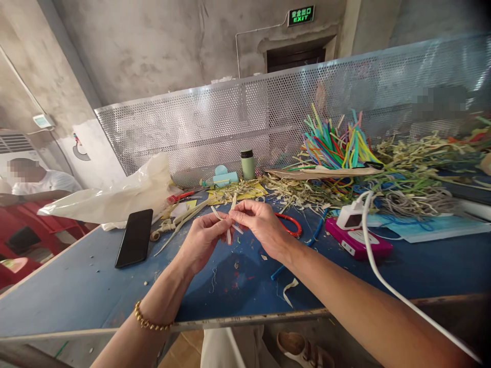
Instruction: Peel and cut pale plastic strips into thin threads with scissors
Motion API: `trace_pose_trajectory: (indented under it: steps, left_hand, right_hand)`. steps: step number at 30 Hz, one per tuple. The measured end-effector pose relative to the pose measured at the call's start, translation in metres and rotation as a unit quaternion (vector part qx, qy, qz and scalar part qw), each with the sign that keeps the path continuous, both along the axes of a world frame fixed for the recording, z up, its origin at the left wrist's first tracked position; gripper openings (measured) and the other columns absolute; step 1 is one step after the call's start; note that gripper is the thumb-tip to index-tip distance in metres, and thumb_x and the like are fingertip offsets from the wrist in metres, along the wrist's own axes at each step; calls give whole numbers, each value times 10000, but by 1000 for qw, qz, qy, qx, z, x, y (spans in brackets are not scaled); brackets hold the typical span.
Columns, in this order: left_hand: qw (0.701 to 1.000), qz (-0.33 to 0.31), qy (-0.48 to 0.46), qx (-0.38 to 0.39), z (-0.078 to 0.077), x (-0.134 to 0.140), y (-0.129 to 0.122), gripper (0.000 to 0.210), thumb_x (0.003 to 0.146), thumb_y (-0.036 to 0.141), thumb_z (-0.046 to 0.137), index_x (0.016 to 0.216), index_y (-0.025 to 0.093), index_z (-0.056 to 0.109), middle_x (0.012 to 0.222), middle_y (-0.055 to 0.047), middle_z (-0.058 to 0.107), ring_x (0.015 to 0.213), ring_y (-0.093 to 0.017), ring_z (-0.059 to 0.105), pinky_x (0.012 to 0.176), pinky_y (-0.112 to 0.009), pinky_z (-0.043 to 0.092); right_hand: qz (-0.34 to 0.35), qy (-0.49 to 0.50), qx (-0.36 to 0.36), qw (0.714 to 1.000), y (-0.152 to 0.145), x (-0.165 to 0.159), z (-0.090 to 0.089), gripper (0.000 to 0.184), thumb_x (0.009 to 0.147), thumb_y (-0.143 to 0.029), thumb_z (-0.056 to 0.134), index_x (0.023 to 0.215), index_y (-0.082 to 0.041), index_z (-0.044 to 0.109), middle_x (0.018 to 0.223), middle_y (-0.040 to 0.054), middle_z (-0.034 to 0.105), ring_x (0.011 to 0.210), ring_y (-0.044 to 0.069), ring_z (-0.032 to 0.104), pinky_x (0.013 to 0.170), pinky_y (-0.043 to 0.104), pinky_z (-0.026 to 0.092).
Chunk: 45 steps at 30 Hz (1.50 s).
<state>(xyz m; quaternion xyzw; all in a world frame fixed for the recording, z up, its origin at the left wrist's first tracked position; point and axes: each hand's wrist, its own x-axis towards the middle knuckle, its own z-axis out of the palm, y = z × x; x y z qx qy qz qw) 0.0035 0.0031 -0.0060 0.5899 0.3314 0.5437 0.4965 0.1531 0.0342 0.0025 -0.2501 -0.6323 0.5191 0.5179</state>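
Note:
Both my hands meet above the blue table [95, 286], pinching pale flat strips [234, 201] that cross each other, some ends poking up and some down. My left hand [203, 240] holds the crossing from the left, its fingers closed. My right hand [261, 225] grips the strips between thumb and forefinger from the right. Where exactly the strips cross is partly hidden by the fingertips. Behind my right hand lie red scissor handles [291, 225], and a blue cord [316, 232] runs beneath my right forearm. A loose pale scrap [290, 292] rests near the table's front edge.
A black phone [134, 237] and a plastic bag [115, 197] lie left. A green bottle [247, 164], dried strips [307, 191] and colourful pipe cleaners [337, 143] line the back. A magenta box [358, 245] with a white cable [370, 250] stands right. A person [46, 176] sits far left.

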Motion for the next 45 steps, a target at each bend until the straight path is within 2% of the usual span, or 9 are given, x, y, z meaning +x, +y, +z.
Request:
trace_pose_trajectory:
  steps: [3,7,9,12,19,24,28,39,45]
  left_hand:
    - [1000,-5,8,3,0,-2,0,217,798,331,696,795,115,694,651,-28,619,583,-103,519,605,-246,372]
    - [992,50,111,12,-3,-1,2,217,783,332,689,718,128,660,581,-4,590,529,-96,481,567,-244,359]
    - [979,72,191,19,-5,0,3,212,772,287,665,630,139,615,513,13,548,509,-95,454,546,-241,341]
    - [960,92,265,24,-7,2,2,157,718,189,620,577,150,563,482,35,505,496,-90,431,512,-229,307]
    - [974,67,216,21,0,2,-2,123,740,252,662,714,132,650,590,6,588,585,-115,506,581,-242,360]
    - [990,47,135,17,1,-1,-2,213,781,340,699,774,130,666,584,-19,621,565,-126,538,596,-259,377]
    - [997,-14,68,-13,3,-2,-3,237,812,362,682,818,126,680,658,-47,662,535,-117,541,598,-274,395]
    - [999,-45,2,-28,3,-1,-4,224,823,333,678,753,120,686,640,-49,647,535,-127,566,561,-270,422]
    - [999,-39,-8,-31,3,0,-3,213,818,323,688,754,120,692,662,-52,661,533,-123,568,552,-267,429]
  right_hand:
    - [-49,-46,35,997,6,6,0,184,797,-337,647,743,-163,620,637,-4,577,583,121,490,581,279,399]
    - [-191,-137,228,945,8,14,2,159,874,-303,579,842,-171,663,842,52,648,724,148,559,673,294,424]
    - [-183,-224,297,910,5,13,2,188,870,-317,606,758,-178,664,809,48,637,702,145,547,658,289,403]
    - [-168,-330,297,880,2,8,-1,147,788,-278,699,694,-177,646,737,29,629,643,135,531,601,278,361]
    - [-67,-313,170,932,7,13,5,148,815,-188,601,674,-151,626,615,-1,602,561,101,488,521,236,332]
    - [-55,-248,187,949,6,16,10,114,828,-198,586,718,-170,572,618,-20,559,567,106,475,535,243,352]
    - [-23,-181,216,959,6,16,10,107,839,-214,587,740,-190,554,674,-14,578,622,122,516,589,260,405]
    - [-138,-124,226,956,1,9,3,98,871,-197,548,775,-194,566,750,0,586,694,132,520,669,285,406]
    - [-160,-103,203,961,1,5,1,90,857,-203,552,768,-194,556,754,6,590,707,139,530,688,293,412]
